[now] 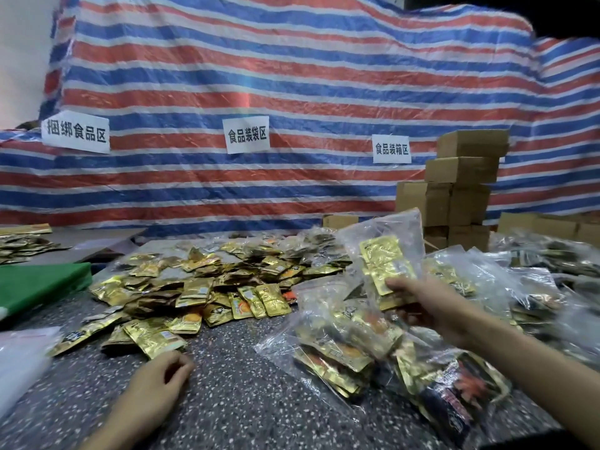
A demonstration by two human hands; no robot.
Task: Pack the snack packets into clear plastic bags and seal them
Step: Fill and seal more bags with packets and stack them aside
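Note:
A big heap of loose gold snack packets (207,280) lies on the speckled table (246,401). My right hand (425,303) grips a clear plastic bag (386,251) with gold packets inside and holds it upright above the table's right side. Under it lie several filled clear bags (344,345). My left hand (159,375) rests low on the table with loosely curled fingers, holding nothing, just below the nearest packets.
A green board (35,287) lies at the left, with clear plastic (19,358) below it. Stacked cardboard boxes (461,186) stand at the back right. A striped tarp (292,108) with paper signs hangs behind. More filled bags (548,264) crowd the right edge.

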